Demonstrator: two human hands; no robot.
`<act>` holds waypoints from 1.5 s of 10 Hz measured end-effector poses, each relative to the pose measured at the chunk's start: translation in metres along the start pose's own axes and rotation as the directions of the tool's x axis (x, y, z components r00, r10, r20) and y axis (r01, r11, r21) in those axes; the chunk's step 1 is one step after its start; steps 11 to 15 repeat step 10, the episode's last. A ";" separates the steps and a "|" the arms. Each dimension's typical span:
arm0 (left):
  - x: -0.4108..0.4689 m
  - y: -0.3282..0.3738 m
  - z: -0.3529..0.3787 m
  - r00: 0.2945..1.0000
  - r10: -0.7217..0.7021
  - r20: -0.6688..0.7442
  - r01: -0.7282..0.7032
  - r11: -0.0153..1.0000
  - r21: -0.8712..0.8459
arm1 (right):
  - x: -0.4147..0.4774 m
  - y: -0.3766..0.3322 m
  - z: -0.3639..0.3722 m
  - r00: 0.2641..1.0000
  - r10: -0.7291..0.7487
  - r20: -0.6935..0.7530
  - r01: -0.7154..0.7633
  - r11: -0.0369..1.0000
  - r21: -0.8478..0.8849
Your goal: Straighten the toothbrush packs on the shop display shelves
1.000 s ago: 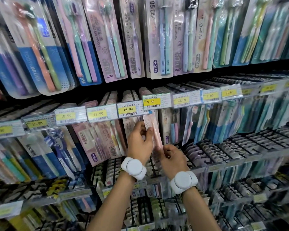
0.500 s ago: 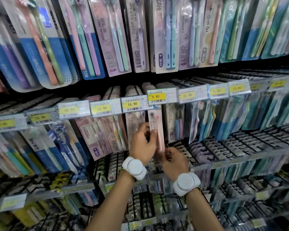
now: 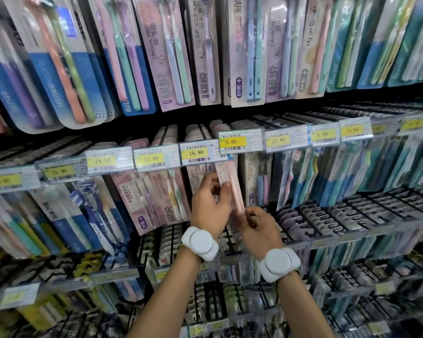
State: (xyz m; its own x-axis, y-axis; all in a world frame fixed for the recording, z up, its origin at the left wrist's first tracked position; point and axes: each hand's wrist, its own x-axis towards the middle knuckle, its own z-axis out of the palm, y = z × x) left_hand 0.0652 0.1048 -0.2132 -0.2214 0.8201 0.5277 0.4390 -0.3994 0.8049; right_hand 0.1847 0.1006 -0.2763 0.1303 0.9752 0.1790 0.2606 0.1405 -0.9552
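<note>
Your left hand (image 3: 209,206) and right hand (image 3: 257,224) both hold one pink pack (image 3: 231,186). It hangs just under the 9.80 tag (image 3: 239,141) on the middle shelf. Your left fingers (image 3: 226,189) pinch its middle. Your right fingers pinch its bottom end. The pack leans a little, top to the left. Other packs hang close on both sides.

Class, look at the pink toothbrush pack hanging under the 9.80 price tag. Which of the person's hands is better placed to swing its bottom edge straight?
Probably the right hand: it pinches the pink pack at its lower end, where a small push turns it. The left hand grips higher up, steadying it.
</note>
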 end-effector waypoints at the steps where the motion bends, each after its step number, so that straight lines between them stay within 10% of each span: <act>1: 0.009 0.000 0.003 1.000 0.006 -0.001 -0.006 0.998 0.064 | 0.003 -0.003 0.000 1.000 0.008 -0.030 -0.009 1.000 -0.024; 15: -0.005 -0.007 -0.029 0.981 -0.091 0.173 0.051 0.974 0.222 | 0.015 0.021 -0.010 0.991 0.134 0.003 -0.129 0.961 -0.244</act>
